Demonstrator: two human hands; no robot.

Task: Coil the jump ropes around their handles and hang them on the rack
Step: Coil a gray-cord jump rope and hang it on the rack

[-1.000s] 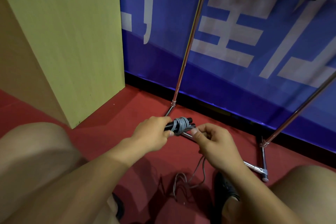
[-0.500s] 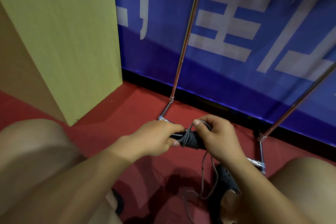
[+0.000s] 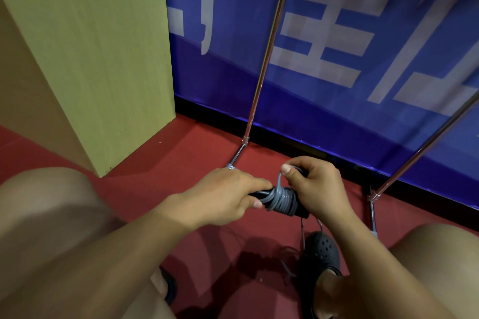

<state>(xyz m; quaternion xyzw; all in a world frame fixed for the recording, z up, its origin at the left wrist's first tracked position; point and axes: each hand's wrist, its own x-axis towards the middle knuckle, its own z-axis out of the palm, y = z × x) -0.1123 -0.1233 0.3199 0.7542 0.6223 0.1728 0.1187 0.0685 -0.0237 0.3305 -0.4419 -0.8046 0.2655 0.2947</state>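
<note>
Hands (image 3: 223, 197) wind rope (image 3: 281, 198) round handles (image 3: 259, 195).

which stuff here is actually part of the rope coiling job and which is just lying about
Part of the job:
- grey rope, partly coiled
- black handles, gripped by the left hand
- right hand, pinching the rope
- metal rack

Just there:
- wooden cabinet
- blue banner
- black shoe
- red floor

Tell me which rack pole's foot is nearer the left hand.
The left pole: its foot meets the red floor just beyond the left hand. The right pole comes down past the right hand.
</note>
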